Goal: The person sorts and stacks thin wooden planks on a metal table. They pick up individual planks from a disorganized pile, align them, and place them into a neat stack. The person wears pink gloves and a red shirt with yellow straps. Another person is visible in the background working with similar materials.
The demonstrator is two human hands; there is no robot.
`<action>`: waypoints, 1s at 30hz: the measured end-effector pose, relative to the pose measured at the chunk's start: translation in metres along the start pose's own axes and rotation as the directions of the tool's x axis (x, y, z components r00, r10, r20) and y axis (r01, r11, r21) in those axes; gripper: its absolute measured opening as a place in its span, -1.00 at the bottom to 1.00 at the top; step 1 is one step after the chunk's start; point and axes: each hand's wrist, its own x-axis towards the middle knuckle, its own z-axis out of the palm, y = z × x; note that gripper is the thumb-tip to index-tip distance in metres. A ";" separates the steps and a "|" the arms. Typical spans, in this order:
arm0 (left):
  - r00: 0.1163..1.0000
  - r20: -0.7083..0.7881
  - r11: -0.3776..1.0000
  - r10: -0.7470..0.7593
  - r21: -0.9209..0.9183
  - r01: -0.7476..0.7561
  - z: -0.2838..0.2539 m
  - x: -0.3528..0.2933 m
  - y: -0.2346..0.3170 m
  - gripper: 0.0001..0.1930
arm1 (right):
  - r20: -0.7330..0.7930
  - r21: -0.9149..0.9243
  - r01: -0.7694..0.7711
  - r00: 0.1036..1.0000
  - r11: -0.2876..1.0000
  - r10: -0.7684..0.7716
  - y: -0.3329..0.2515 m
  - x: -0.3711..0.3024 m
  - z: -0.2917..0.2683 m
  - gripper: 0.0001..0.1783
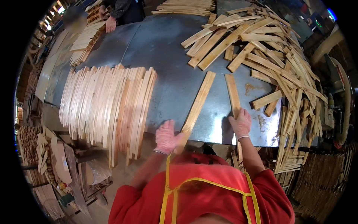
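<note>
Two wooden slats lie on the metal table in front of me. Beside the near end of the left slat (198, 100) is my left hand (166, 137) in a thin clear glove, fingers stretched out and thumb against the wood. My right hand (241, 123), gloved the same way, grips the right slat (232, 91) close to the table's front edge. Both slats jut past that edge toward my red apron. To the left stands a row of pale slats (100, 104) packed side by side, several of them sticking out over the edge.
A loose heap of slats (276, 56) covers the right side of the metal table (164, 48) and spills over its edge. Another person's hand (110, 24) is by a smaller slat stack (86, 39) at the far left. A flexible hose (346, 100) hangs at the right.
</note>
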 end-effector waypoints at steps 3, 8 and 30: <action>0.972 0.232 0.998 0.019 0.047 -0.031 -0.005 0.026 0.060 -0.06 | 0.219 -0.067 -0.166 0.959 0.984 0.177 0.031 0.006 -0.015 -0.08; 0.972 0.231 0.978 0.046 -0.211 0.004 0.022 0.060 0.062 -0.21 | 0.407 0.358 -0.257 0.908 0.897 0.098 -0.011 0.021 -0.010 -0.16; 0.894 -0.384 0.850 -0.230 0.368 0.377 -0.015 -0.025 -0.097 -0.23 | 0.357 0.928 -0.372 0.862 -0.029 0.359 0.079 0.028 0.011 -0.40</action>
